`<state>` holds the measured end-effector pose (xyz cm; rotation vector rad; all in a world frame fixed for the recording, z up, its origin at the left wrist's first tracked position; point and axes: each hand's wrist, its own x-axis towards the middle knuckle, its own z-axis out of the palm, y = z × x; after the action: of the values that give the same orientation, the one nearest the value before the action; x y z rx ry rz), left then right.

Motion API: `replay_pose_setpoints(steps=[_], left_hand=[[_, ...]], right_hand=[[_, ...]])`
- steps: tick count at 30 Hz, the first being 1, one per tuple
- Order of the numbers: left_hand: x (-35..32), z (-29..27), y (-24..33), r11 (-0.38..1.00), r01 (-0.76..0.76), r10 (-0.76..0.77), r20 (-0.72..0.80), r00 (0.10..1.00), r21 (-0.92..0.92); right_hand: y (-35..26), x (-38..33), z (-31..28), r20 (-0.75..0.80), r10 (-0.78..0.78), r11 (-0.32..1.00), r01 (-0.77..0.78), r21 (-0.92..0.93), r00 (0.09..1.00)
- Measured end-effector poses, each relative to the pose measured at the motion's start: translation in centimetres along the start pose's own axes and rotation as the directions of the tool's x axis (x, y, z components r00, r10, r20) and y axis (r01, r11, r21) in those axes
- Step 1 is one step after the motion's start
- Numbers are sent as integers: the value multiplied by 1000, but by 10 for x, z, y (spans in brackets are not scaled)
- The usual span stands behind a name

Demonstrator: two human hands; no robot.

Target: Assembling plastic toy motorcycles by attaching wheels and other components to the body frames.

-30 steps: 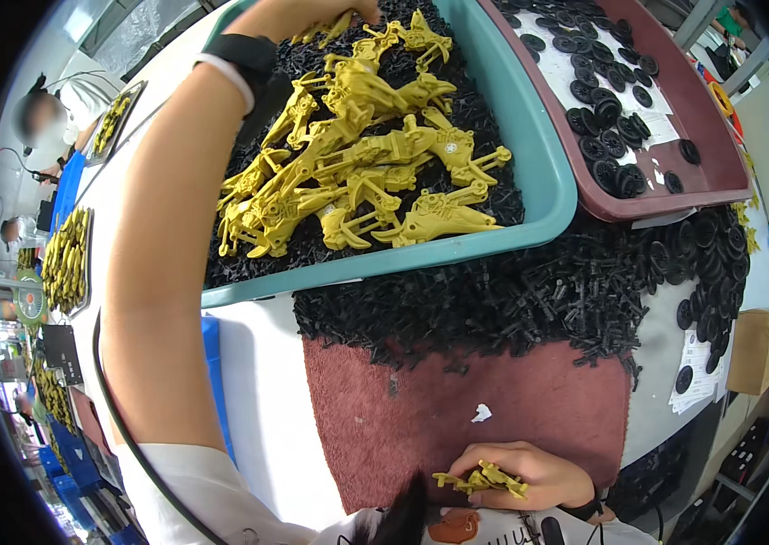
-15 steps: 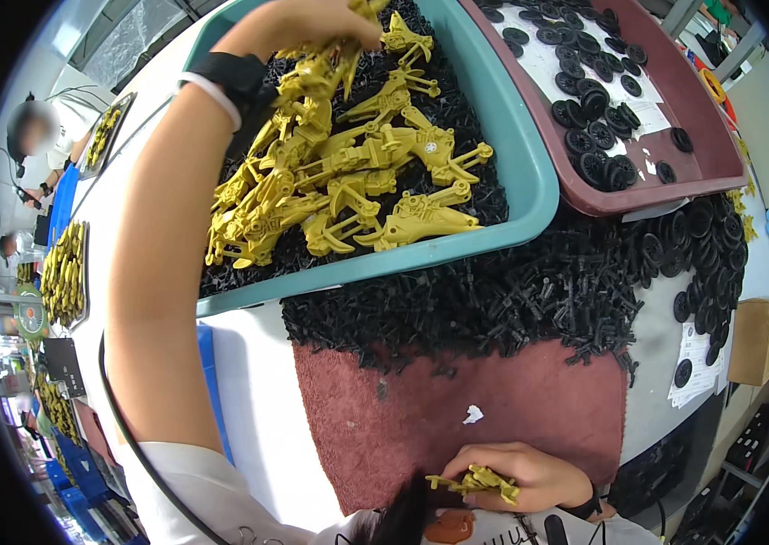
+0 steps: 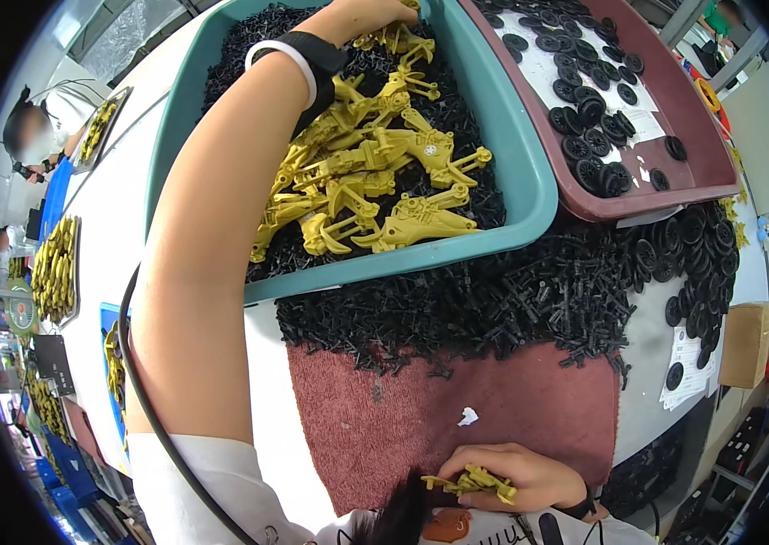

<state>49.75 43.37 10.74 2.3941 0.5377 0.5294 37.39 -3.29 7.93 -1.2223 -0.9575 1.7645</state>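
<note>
My left hand [image 3: 371, 13] reaches over the far part of the teal bin [image 3: 543, 182], partly cut off by the top edge. Its fingers look closed on a yellow plastic toy part, of which only a bit shows. Beneath the hand and forearm, yellow toy parts [image 3: 403, 150] with forked ends, shaped like small motorcycle bodies, lie heaped on small black plastic pieces [image 3: 266, 41]. Close to my body, my right hand [image 3: 530, 472] is closed around another yellow toy part [image 3: 475, 484], whose ends stick out past the fingers.
Right of the bin stands a maroon tray [image 3: 602, 204] with black toy wheels [image 3: 591, 109]. More black pieces [image 3: 475, 309] are banked before the bin, above a red cloth [image 3: 384, 427] bearing a white scrap [image 3: 467, 417]. A black cable [image 3: 135, 381] runs along my left arm. Other people work at left.
My left hand has moved right along the far part of the bin, and its forearm has swung right, covering the heap's left side. My right hand stays with its yellow toy part.
</note>
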Motion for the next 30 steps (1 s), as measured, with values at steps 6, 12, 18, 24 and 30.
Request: replay_pose_setpoints(steps=[6, 12, 18, 24, 30], left_hand=[[-13, -14, -4, 999, 15, -34, 400, 916, 50], [-72, -38, 37, 983, 91, -174, 638, 750, 161], [-99, -65, 48, 974, 224, -172, 708, 685, 21], [-60, -108, -25, 959, 97, -159, 224, 962, 267], [-78, -61, -43, 937, 10, -93, 221, 971, 350]], right_hand=[[6, -1, 1, 6, -55, 997, 55, 48, 998], [10, -1, -4, 34, -65, 997, 66, -43, 997], [12, -2, -3, 35, -39, 999, 40, -27, 999], [10, -1, 0, 45, -5, 1000, 6, -17, 999], [9, 0, -4, 59, 13, 1000, -12, -14, 998]])
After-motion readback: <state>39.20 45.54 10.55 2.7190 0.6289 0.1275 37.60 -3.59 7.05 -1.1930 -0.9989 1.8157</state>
